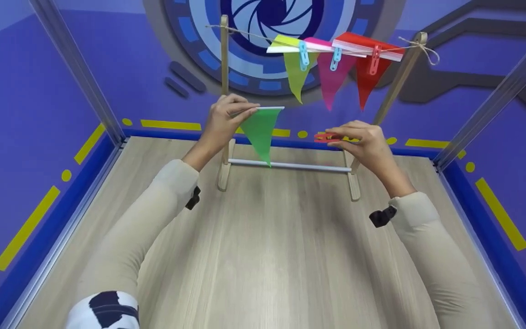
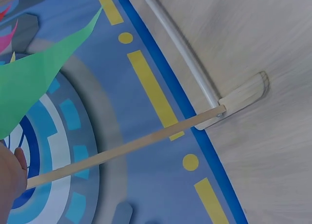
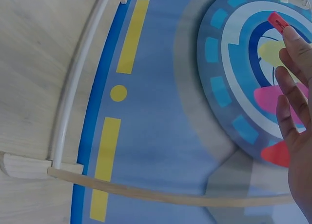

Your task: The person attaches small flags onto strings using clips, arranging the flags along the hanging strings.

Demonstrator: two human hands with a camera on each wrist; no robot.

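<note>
My left hand [image 1: 227,116] pinches the top edge of a green triangular pennant [image 1: 263,132], whose point hangs down in front of the rack. In my right hand [image 1: 362,140] a red clothespin [image 1: 325,137] is held between thumb and fingers, apart from the pennant. Above them a twine line [image 1: 252,34] runs between two wooden posts. Yellow-green [image 1: 296,68], pink [image 1: 334,75] and red [image 1: 370,77] pennants hang on its right part. Two blue clothespins [image 1: 304,54] and a red one [image 1: 375,60] clip them. The right wrist view also shows the held clothespin [image 3: 279,22].
The rack's left post [image 1: 225,59] and right post [image 1: 402,75] stand on wooden feet joined by a white rod [image 1: 290,165]. Under them lies a wood-grain tabletop [image 1: 263,251]. Blue patterned panels with metal edge profiles [image 1: 80,73] enclose the back and sides.
</note>
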